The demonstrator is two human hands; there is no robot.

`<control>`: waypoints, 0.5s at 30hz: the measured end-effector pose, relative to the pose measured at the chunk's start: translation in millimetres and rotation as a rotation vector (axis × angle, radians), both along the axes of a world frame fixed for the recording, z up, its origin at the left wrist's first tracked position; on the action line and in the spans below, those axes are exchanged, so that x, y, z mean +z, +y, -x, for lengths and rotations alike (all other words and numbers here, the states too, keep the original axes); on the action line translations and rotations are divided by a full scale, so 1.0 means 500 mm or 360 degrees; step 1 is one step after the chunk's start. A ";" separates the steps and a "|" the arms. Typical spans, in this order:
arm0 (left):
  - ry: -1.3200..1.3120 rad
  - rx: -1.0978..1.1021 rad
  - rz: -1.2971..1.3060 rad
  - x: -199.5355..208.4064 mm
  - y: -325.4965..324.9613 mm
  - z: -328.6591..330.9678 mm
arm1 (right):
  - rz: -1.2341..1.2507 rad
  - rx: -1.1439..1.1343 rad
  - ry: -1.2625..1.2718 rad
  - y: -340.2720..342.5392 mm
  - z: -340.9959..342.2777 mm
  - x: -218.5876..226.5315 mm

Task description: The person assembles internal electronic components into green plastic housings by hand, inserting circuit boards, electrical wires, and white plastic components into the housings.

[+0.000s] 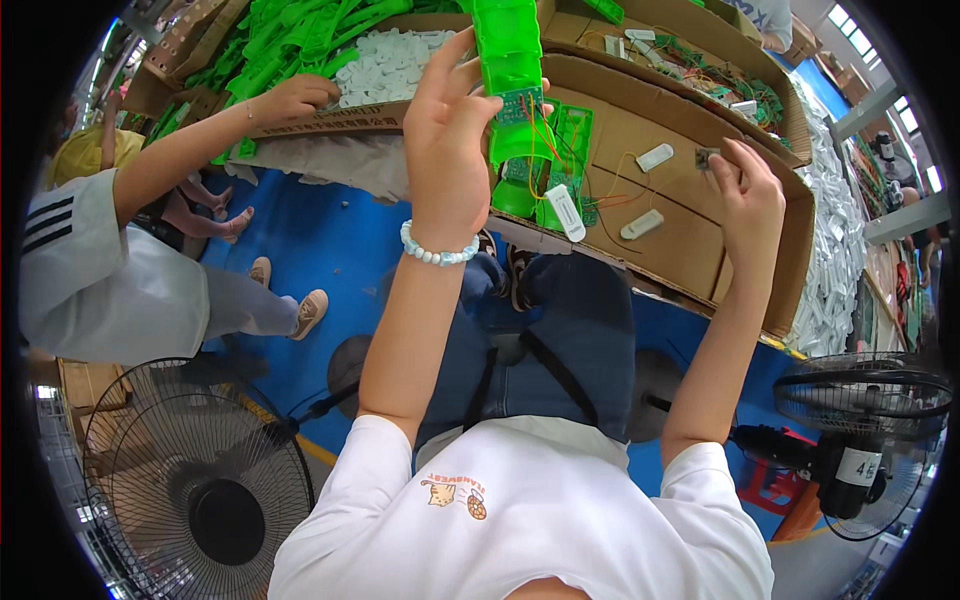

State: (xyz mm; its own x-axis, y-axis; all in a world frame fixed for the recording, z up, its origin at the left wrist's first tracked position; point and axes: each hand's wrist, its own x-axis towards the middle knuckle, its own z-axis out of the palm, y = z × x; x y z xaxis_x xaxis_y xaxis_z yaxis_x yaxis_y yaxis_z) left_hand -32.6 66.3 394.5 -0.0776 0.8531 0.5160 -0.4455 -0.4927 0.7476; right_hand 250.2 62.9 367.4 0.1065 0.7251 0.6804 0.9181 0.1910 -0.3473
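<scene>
My left hand (448,150) is closed round a bright green plastic shell (510,50), held upright over the near edge of a cardboard box (680,215). A small green circuit board (517,105) sits inside the shell by my thumb, with red and yellow wires running from it. Below hang a white oblong piece (565,213) and another green shell (572,135) with a board and wires. Over the box's right side, my right hand (748,195) pinches a small dark square part (705,158) between thumb and fingers. Two more white pieces (655,158) on wires lie in the box.
A co-worker's hand (297,97) reaches from the left toward a pile of small white parts (385,65). Green shells (270,45) are heaped behind it. Another box (690,60) holds wired boards. Clear-wrapped parts (830,230) lie at right. Fans (215,500) stand on both sides.
</scene>
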 end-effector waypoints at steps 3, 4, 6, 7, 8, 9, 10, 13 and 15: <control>0.0031 -0.0014 0.0002 0.001 0.004 0.001 | 0.0068 0.0041 0.0005 -0.050 0.061 0.027; 0.0015 -0.0023 -0.0004 0.004 0.000 0.004 | 0.0234 0.0331 0.0255 -0.068 0.092 0.033; -0.0003 -0.0041 -0.0006 0.010 -0.011 0.002 | 0.0696 0.0735 0.0508 -0.108 0.159 0.043; -0.0085 -0.0110 0.0008 0.013 -0.017 0.003 | 0.0878 0.0738 0.0325 -0.117 0.191 0.042; -0.0171 -0.0190 0.0017 0.019 -0.022 0.000 | 0.0790 0.0746 0.0181 -0.117 0.216 0.030; -0.0168 -0.0192 0.0013 0.023 -0.029 -0.003 | 0.0609 0.0743 0.0060 -0.112 0.231 0.004; -0.0190 -0.0139 0.0011 0.026 -0.036 -0.005 | 0.0567 0.0726 0.0042 -0.105 0.244 -0.014; -0.0174 0.0029 0.0001 0.022 -0.054 -0.007 | 0.0352 0.0731 0.0098 -0.099 0.241 -0.020; -0.0143 0.0152 -0.0004 0.009 -0.058 0.001 | 0.0139 0.0713 0.0258 -0.101 0.229 -0.001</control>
